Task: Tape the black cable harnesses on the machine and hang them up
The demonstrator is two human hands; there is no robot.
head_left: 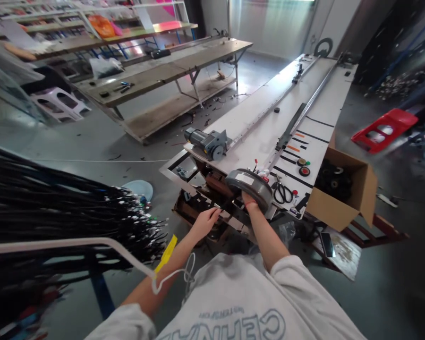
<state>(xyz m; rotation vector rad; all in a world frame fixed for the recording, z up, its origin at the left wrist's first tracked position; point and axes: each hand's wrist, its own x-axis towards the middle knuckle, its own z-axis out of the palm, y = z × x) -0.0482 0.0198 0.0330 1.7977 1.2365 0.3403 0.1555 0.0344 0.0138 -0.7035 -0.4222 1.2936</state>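
Observation:
My left hand (pixel 206 222) is in front of the near end of the long white table, thumb and fingers pressed together. Something thin and dark seems to run from its fingertips, too small to make out. My right hand (pixel 248 200) reaches up under the rim of a large grey round drum (pixel 250 183) with a white label, at the table's near end. The drum hides its fingers, so I cannot see whether they grip anything. Black-handled scissors (pixel 282 192) lie right of the drum. Tape rolls (pixel 303 171) sit farther along.
A grey motor (pixel 205 140) is mounted at the table's near left corner. Metal rails run along the white table (pixel 265 118). An open cardboard box (pixel 335 208) of dark parts stands at right. Bundled black cables (pixel 74 212) hang at left. A phone (pixel 327 244) lies lower right.

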